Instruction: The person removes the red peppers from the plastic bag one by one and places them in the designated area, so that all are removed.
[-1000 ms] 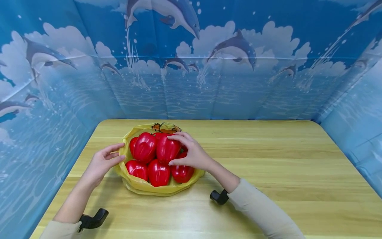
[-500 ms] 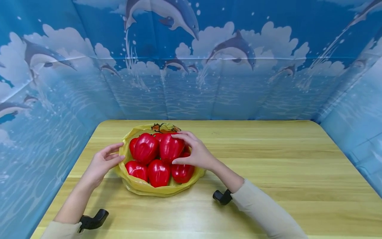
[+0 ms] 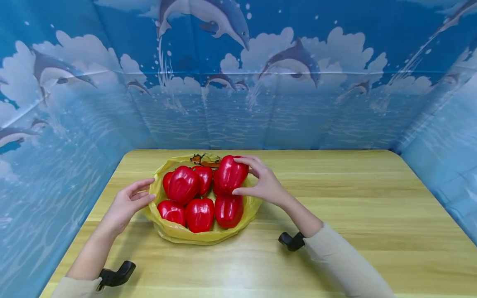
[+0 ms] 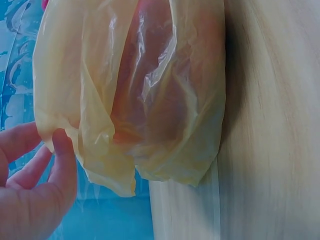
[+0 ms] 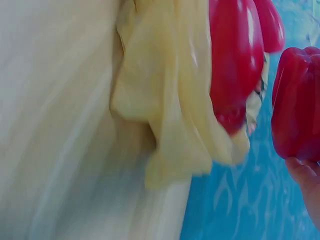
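Looking at a huge blue fabric backdrop [image 3: 238, 116] printed with dolphins, clouds and waves, hung behind and beside a pale wood-grain counter [image 3: 346, 186]. On the counter's left half, spotting a crinkly yellow translucent plastic bag [image 3: 201, 238], mouth wide open. Also seeing light beige sleeves [image 3: 346, 260]. At the bag's left edge, seeing a left-hand grip [image 3: 128, 203] pinching the plastic. Over its back right side, seeing a right-hand grip [image 3: 262, 182] grasping a glossy red bell pepper [image 3: 230, 174] between thumb and fingers. Inside the bag, spotting more shiny red peppers [image 3: 200, 215]. Smallest: noticing black angled wrist devices [image 3: 117, 274].
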### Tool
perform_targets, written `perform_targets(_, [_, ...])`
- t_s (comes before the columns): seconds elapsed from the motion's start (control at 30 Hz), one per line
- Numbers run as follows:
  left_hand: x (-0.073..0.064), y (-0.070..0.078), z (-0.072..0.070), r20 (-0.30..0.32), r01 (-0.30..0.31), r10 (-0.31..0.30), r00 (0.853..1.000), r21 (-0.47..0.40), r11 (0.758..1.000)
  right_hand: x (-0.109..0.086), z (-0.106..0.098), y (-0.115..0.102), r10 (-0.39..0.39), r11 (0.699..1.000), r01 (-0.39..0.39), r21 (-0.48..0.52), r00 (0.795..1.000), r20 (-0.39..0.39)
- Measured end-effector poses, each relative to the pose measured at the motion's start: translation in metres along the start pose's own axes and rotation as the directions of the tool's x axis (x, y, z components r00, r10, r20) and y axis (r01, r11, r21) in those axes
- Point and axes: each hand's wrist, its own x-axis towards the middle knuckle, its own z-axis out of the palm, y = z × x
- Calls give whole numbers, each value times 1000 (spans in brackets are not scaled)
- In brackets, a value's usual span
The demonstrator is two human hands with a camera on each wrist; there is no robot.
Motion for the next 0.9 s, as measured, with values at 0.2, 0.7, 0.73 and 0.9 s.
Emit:
perform_targets(0.2, [-2, -2, 1, 19, -29, 30, 999, -25, 999, -10, -24, -7, 65, 998, -65, 0, 995, -74])
perform_targets(0.7, [-6, -7, 0, 31, -36, 36, 999, -20, 999, -36, -38, 24, 124, 990, -132, -46, 982, -139])
perform_targets(0.73, [-6, -7, 1, 31, -36, 37, 999, -21, 999, -38, -39, 30, 127, 990, -135, -48, 981, -148])
perform_targets(0.9, [-5, -9, 1, 29, -42, 42, 999, -21, 999, -44, -41, 58, 129, 987, -145, -75, 974, -188])
